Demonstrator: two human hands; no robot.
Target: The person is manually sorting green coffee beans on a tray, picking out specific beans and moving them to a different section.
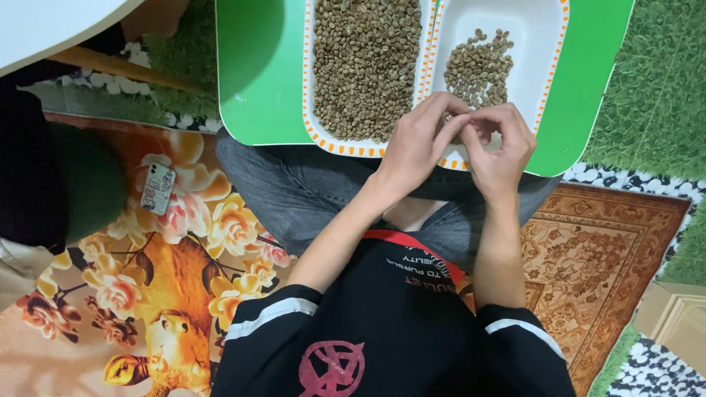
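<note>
Beans pinched at the near rim of the white tray

Beans point(478, 70), small, oval and dull green-tan, lie in a thin heap in your right-hand white tray point(540, 44), while the fuller tray point(425, 44) beside it is packed edge to edge. Your left hand point(415, 143) and right hand point(500, 147) meet over the near rim, fingertips closed together, though whether they grip a bean you cannot tell. Both smooth plastic trays overhang the near edge of the glossy green board point(257, 73); a nudge could likely spill them onto the rug point(596, 250)
</note>
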